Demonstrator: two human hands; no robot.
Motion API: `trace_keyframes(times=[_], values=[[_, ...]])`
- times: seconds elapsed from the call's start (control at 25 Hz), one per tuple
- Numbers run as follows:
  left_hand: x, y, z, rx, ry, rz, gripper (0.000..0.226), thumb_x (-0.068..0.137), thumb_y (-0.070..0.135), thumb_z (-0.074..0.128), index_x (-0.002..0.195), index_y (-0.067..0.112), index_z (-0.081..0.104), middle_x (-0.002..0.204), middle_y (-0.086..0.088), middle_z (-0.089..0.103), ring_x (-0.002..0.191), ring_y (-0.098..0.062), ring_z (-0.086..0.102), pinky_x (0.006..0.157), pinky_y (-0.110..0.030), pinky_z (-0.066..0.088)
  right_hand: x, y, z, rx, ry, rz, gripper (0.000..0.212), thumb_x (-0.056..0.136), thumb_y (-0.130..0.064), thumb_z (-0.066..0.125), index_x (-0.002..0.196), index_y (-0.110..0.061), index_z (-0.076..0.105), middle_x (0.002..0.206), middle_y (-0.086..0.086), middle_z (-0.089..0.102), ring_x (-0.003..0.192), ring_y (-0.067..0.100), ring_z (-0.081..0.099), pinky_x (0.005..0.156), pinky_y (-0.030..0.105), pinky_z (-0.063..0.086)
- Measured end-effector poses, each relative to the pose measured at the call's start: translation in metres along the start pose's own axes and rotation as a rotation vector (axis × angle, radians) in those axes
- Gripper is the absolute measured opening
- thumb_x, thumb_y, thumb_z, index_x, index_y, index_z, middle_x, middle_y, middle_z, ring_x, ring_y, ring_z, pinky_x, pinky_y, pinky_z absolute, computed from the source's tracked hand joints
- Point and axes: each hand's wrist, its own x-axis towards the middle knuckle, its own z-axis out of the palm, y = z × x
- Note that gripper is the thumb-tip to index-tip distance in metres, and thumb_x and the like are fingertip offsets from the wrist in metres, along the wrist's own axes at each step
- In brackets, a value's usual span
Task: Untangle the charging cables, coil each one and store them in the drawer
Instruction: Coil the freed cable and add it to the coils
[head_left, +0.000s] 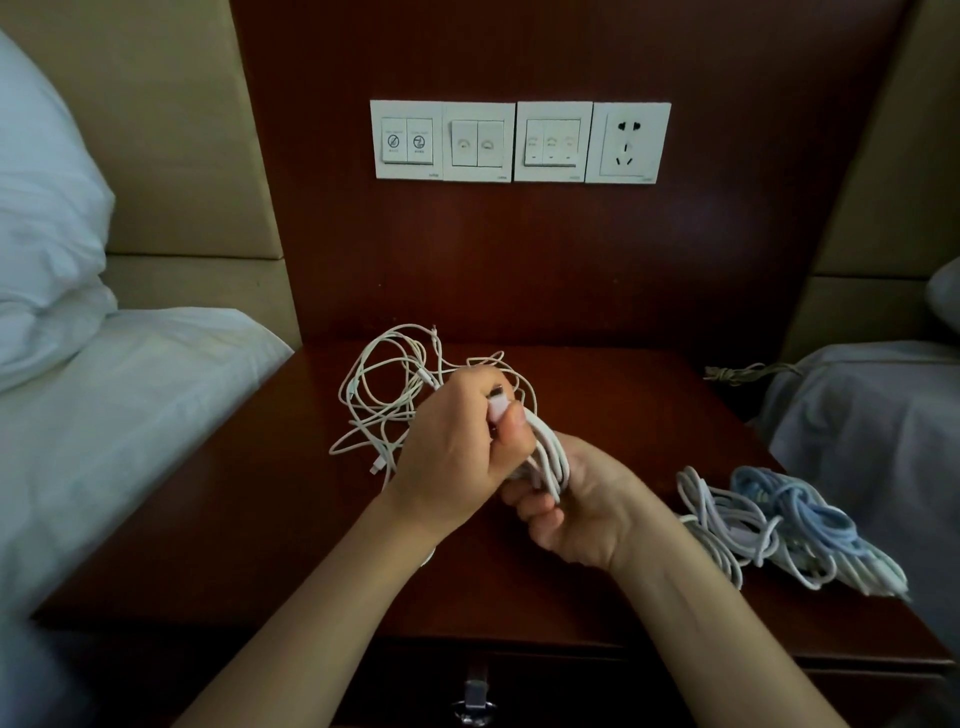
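Mid-task. Gripping white coil (548, 460) in right hand (582, 514), fingers curled round the loops; pinching its plug end with left hand (452, 447). Apparently done: white bundle (722, 525) and blue bundle (795, 506), at 3 o'clock. Left: loose tangle (387, 395) at 11 o'clock, then stowing all; drawer (475, 691) at 6 o'clock, shut. Dark wood nightstand (649, 405); bed (130, 415) at 9 o'clock, switch panel (519, 141) at 12 o'clock.

Dark wooden nightstand (291, 519) beside a white bed (104, 441), switches (483, 141) on the panel (519, 260) behind.
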Motion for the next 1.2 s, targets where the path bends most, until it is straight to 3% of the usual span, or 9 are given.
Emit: trace_keyframes(times=[0.28,0.4,0.6,0.76,0.88,0.96,1.04,1.12,1.2], values=[[0.003,0.014,0.008,-0.132,0.123,-0.308,0.010,0.088,0.017,0.036,0.084,0.026,0.032,0.065,0.014,0.036,0.051,-0.008,0.043,0.043,-0.021,0.033,0.011,0.003,0.005,0.039,0.307,-0.354,0.019,0.087,-0.013,0.056,0.069,-0.009,0.056,0.053,0.002,0.041,0.035,0.006,0.030,0.032,0.016,0.022],[0.004,0.022,0.011,-0.209,0.181,-0.499,0.016,0.091,0.012,0.039,0.084,0.025,0.034,0.061,0.011,0.036,0.048,-0.004,0.042,0.042,-0.020,0.031,0.015,0.006,0.005,-0.065,0.464,-0.534,0.031,0.088,-0.017,0.060,0.058,-0.010,0.058,0.049,0.002,0.045,0.043,0.011,0.036,0.042,0.022,0.028],[0.012,0.037,0.022,-0.384,0.325,-0.953,0.020,0.094,0.000,0.037,0.081,0.015,0.038,0.061,0.004,0.036,0.043,0.001,0.036,0.044,-0.012,0.031,0.019,0.012,0.001,-0.351,0.722,-0.840,0.042,0.091,-0.022,0.054,0.051,-0.011,0.053,0.036,-0.008,0.040,0.035,0.007,0.034,0.039,0.017,0.024],[0.014,0.035,0.028,-0.557,0.353,-1.280,0.020,0.092,0.008,0.038,0.073,0.015,0.037,0.061,0.002,0.039,0.053,-0.009,0.040,0.052,-0.025,0.036,0.023,0.018,0.000,-0.528,0.876,-1.091,0.044,0.092,-0.025,0.052,0.054,-0.003,0.049,0.044,0.005,0.045,0.040,0.015,0.036,0.044,0.028,0.029],[0.016,0.034,0.029,-0.730,0.337,-1.480,0.019,0.094,0.014,0.037,0.076,0.011,0.042,0.067,-0.005,0.045,0.059,-0.016,0.047,0.052,-0.027,0.039,0.024,0.018,-0.003,-0.683,0.956,-1.258,0.044,0.089,-0.027,0.046,0.049,-0.011,0.039,0.042,-0.001,0.037,0.037,0.013,0.032,0.040,0.024,0.024],[0.016,0.033,0.028,-0.759,0.315,-1.541,0.021,0.096,0.017,0.037,0.080,0.009,0.047,0.071,-0.010,0.050,0.062,-0.020,0.052,0.055,-0.029,0.041,0.023,0.018,-0.005,-0.679,0.927,-1.214,0.043,0.088,-0.028,0.048,0.050,-0.010,0.042,0.042,-0.002,0.040,0.037,0.013,0.035,0.040,0.022,0.025],[0.013,0.031,0.027,-0.622,0.257,-1.452,0.016,0.095,0.017,0.037,0.084,0.009,0.045,0.075,-0.013,0.049,0.066,-0.024,0.049,0.058,-0.032,0.041,0.023,0.017,-0.003,-0.479,0.768,-0.992,0.039,0.089,-0.028,0.057,0.055,-0.008,0.052,0.045,-0.003,0.047,0.042,0.010,0.042,0.043,0.021,0.031],[0.012,0.031,0.023,-0.489,0.213,-1.295,0.014,0.096,0.016,0.037,0.084,0.013,0.043,0.072,-0.005,0.048,0.065,-0.015,0.049,0.060,-0.031,0.042,0.022,0.014,0.000,-0.278,0.648,-0.796,0.036,0.086,-0.026,0.064,0.055,-0.011,0.052,0.043,-0.008,0.046,0.042,0.004,0.040,0.045,0.019,0.033],[0.013,0.033,0.017,-0.414,0.105,-1.129,0.018,0.099,0.017,0.035,0.083,0.020,0.041,0.067,0.003,0.043,0.055,-0.002,0.044,0.055,-0.019,0.038,0.023,0.010,-0.002,-0.078,0.571,-0.667,0.037,0.087,-0.019,0.064,0.055,-0.013,0.047,0.046,-0.005,0.044,0.042,0.006,0.036,0.039,0.018,0.028]])
